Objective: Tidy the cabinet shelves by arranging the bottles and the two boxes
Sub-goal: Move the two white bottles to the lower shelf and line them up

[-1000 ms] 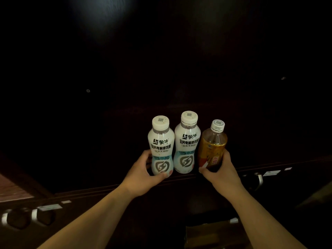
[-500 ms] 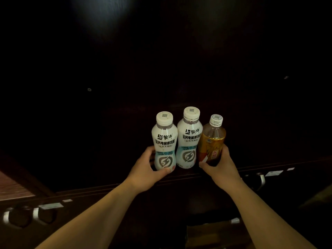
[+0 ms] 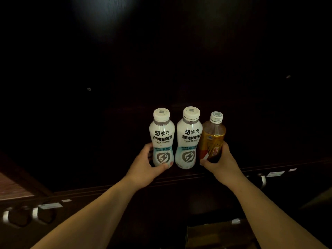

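three upright bottles in a row: left hand [image 3: 143, 167] clasps the nine o'clock white bottle [image 3: 161, 137]; middle white bottle [image 3: 188, 137] unheld; right hand [image 3: 221, 163] clasps the three o'clock amber bottle [image 3: 212, 139].

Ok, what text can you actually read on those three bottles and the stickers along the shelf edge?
Left white bottle: "蒙牛", "乳钙电解质饮料"; smaller lines blurred.
Middle white bottle: "蒙牛", "乳钙电解质饮料"; smaller lines blurred.
Amber bottle: red label characters too blurred to read.
Bottle caps: printed codes, unreadable.
White stickers on the shelf edge: too small to read.
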Action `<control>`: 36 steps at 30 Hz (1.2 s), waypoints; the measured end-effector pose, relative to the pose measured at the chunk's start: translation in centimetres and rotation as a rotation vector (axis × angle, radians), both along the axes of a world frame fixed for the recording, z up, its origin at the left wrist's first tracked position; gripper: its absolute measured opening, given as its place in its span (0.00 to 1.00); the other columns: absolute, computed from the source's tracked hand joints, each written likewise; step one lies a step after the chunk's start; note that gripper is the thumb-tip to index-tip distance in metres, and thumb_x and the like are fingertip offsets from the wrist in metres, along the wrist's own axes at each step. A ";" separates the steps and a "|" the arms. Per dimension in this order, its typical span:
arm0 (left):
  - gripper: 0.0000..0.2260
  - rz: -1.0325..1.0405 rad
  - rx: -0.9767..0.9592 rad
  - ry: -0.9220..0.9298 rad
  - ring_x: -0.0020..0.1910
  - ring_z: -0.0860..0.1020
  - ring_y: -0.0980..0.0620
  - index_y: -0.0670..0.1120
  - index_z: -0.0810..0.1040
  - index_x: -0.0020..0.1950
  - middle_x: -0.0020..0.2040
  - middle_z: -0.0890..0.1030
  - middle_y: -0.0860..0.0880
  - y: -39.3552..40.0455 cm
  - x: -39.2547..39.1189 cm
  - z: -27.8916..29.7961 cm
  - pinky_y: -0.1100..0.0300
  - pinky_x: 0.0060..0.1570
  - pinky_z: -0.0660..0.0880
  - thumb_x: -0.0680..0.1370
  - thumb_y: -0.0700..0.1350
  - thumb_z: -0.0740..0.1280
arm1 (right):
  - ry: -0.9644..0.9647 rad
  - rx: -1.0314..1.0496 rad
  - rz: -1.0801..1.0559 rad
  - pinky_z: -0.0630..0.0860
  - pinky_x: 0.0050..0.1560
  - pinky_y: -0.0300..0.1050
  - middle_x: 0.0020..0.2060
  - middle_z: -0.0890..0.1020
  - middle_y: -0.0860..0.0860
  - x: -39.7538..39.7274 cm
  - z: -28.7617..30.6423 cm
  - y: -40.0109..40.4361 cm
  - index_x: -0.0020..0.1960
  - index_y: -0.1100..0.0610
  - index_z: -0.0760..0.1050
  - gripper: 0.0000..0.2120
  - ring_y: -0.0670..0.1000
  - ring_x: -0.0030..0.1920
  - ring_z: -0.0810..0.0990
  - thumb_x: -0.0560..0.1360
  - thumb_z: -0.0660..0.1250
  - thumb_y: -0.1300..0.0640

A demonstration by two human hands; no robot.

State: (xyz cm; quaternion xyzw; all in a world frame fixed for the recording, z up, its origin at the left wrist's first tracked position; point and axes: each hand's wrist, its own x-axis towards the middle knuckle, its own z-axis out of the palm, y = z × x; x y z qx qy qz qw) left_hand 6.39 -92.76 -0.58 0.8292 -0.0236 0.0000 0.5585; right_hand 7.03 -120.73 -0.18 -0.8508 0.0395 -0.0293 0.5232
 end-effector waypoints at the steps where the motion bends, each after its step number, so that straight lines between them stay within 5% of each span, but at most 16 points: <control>1: 0.37 -0.001 0.004 0.000 0.63 0.77 0.60 0.60 0.68 0.70 0.63 0.79 0.59 0.0 0.0 0.0 0.59 0.62 0.76 0.65 0.55 0.82 | -0.001 -0.001 0.000 0.67 0.46 0.34 0.52 0.77 0.34 0.0 0.0 0.0 0.72 0.39 0.60 0.41 0.32 0.50 0.72 0.67 0.80 0.50; 5: 0.38 -0.003 0.016 -0.001 0.63 0.76 0.63 0.62 0.68 0.70 0.63 0.78 0.61 -0.1 -0.2 0.1 0.60 0.61 0.75 0.65 0.57 0.82 | 0.003 -0.003 0.004 0.66 0.45 0.31 0.51 0.76 0.32 0.0 -0.2 0.2 0.71 0.37 0.60 0.41 0.30 0.49 0.72 0.67 0.80 0.49; 11: 0.38 0.003 0.022 -0.001 0.62 0.76 0.63 0.64 0.68 0.68 0.63 0.79 0.61 0.0 -0.3 0.2 0.61 0.60 0.76 0.63 0.59 0.82 | 0.005 -0.007 -0.006 0.70 0.56 0.44 0.52 0.76 0.34 0.0 -0.4 0.3 0.72 0.37 0.60 0.41 0.33 0.51 0.72 0.67 0.79 0.49; 17: 0.39 0.009 0.023 -0.007 0.63 0.76 0.61 0.61 0.68 0.70 0.64 0.78 0.60 -0.1 -0.4 0.1 0.55 0.63 0.76 0.63 0.60 0.82 | 0.000 -0.006 -0.006 0.72 0.62 0.51 0.53 0.77 0.36 -0.1 -0.4 0.3 0.72 0.39 0.60 0.40 0.46 0.60 0.75 0.68 0.79 0.49; 23: 0.35 0.015 0.039 -0.008 0.59 0.75 0.70 0.71 0.68 0.63 0.61 0.79 0.63 -0.1 -0.6 0.2 0.61 0.59 0.76 0.62 0.62 0.82 | 0.014 -0.007 0.000 0.71 0.64 0.53 0.54 0.77 0.36 0.0 -0.2 0.3 0.72 0.39 0.60 0.40 0.48 0.63 0.75 0.68 0.79 0.49; 29: 0.39 0.019 0.053 -0.010 0.62 0.76 0.64 0.64 0.67 0.69 0.63 0.79 0.61 0.0 -0.6 -0.2 0.55 0.62 0.76 0.62 0.62 0.82 | 0.014 0.012 0.000 0.70 0.64 0.51 0.54 0.76 0.34 -0.1 -0.2 0.4 0.73 0.39 0.59 0.41 0.47 0.63 0.74 0.68 0.79 0.49; 36: 0.38 0.019 0.069 -0.005 0.60 0.73 0.74 0.78 0.62 0.62 0.63 0.76 0.65 -0.1 -1.0 0.2 0.69 0.55 0.74 0.62 0.62 0.82 | -0.003 0.081 -0.014 0.66 0.65 0.48 0.70 0.72 0.45 -1.0 0.1 0.4 0.78 0.40 0.52 0.50 0.44 0.67 0.68 0.66 0.81 0.49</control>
